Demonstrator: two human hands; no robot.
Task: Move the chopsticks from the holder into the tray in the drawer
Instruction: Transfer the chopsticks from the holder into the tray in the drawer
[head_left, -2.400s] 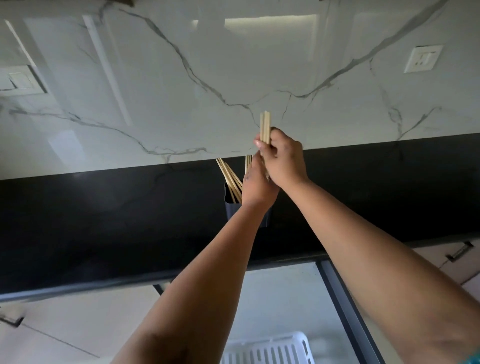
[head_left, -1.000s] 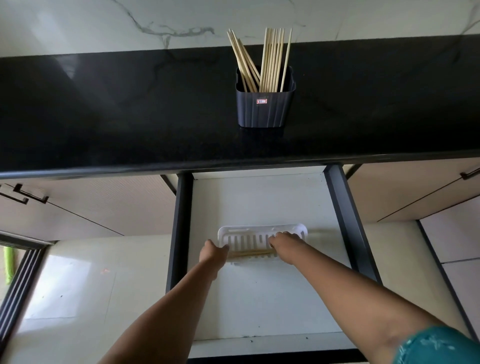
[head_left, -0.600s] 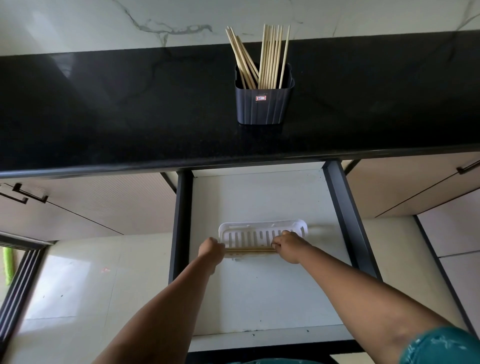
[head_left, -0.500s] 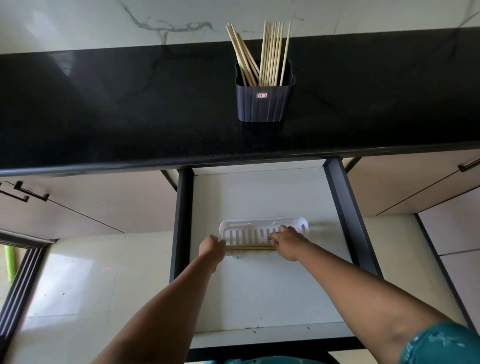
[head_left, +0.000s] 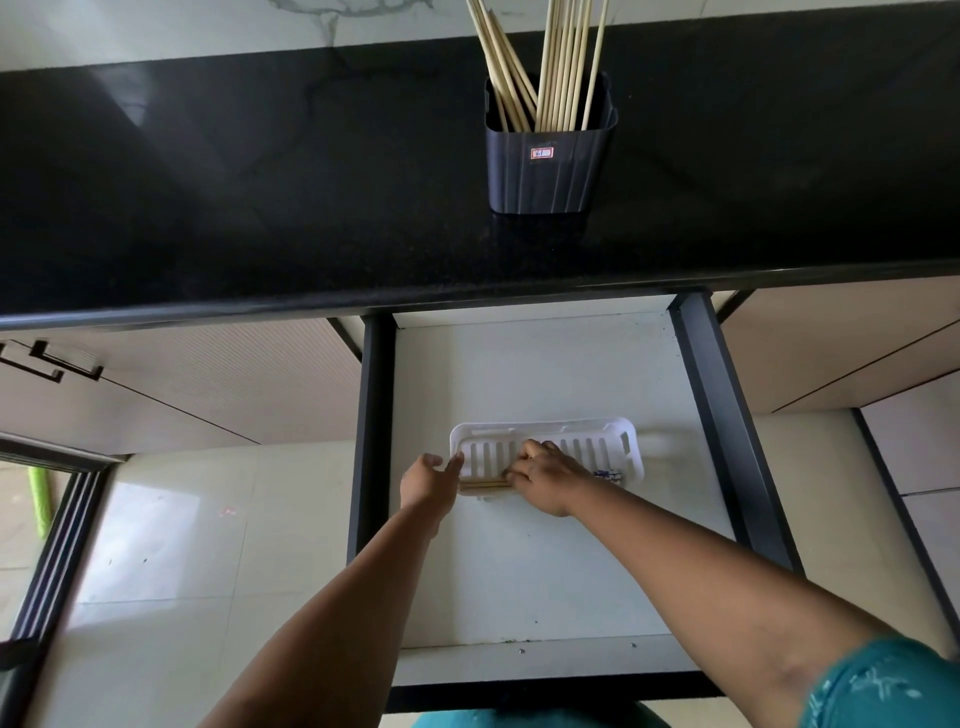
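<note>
A dark ribbed holder (head_left: 550, 171) stands on the black counter with several pale wooden chopsticks (head_left: 563, 62) upright in it. Below, a white slotted tray (head_left: 597, 431) lies in the open drawer (head_left: 545, 582). A small bundle of chopsticks (head_left: 484, 485) lies along the tray's near edge. My right hand (head_left: 543, 475) rests over the tray with its fingers curled down on that bundle. My left hand (head_left: 428, 480) is at the tray's left end, fingers apart, fingertips against the rim and the chopstick ends.
The drawer has dark side rails (head_left: 727, 441) and a white floor. The black counter (head_left: 260, 182) overhangs its back. Beige cabinet fronts with dark handles (head_left: 62, 364) flank it. A small printed label (head_left: 605, 475) lies in the tray by my right wrist.
I carried a bundle of chopsticks from the holder down into the tray. In the last half second my right hand slid left along the bundle and my left hand opened at the tray's end.
</note>
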